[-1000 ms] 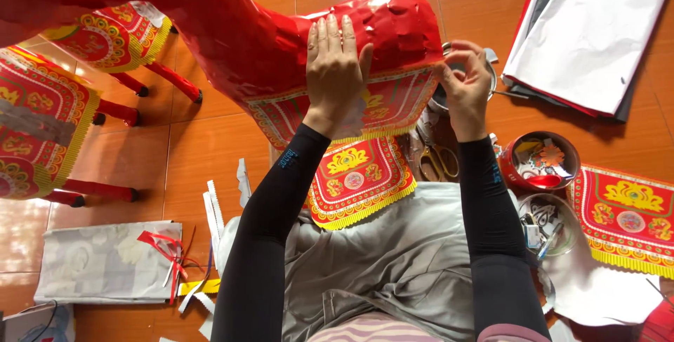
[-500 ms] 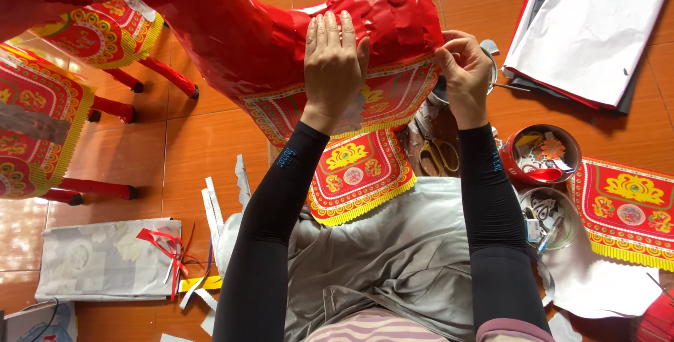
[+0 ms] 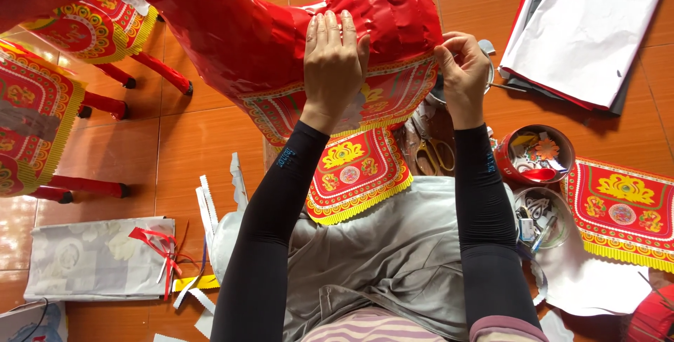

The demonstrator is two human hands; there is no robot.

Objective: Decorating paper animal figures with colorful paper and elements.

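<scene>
Paper horse body [image 3: 267,40], glossy red, fills the upper frame from 10 to 1 o'clock. Left hand [image 3: 335,61] lies flat and open on it, pinning the patterned trim panel [image 3: 393,96]; right hand [image 3: 462,75] at 2 o'clock pinches the panel's edge. Pressing outward from the flat palm would likely keep the trim smooth. At 3 o'clock on the floor, a red tin [image 3: 533,156] holds small ornaments; the round container [image 3: 540,215] below holds mixed bits. Scissors [image 3: 435,152] lie nearby.

Both hands rest on the paper horse [image 3: 281,40]; scissors [image 3: 437,151] lie on the floor [image 3: 189,145] beneath it, two tins [image 3: 535,156] to their right.
</scene>
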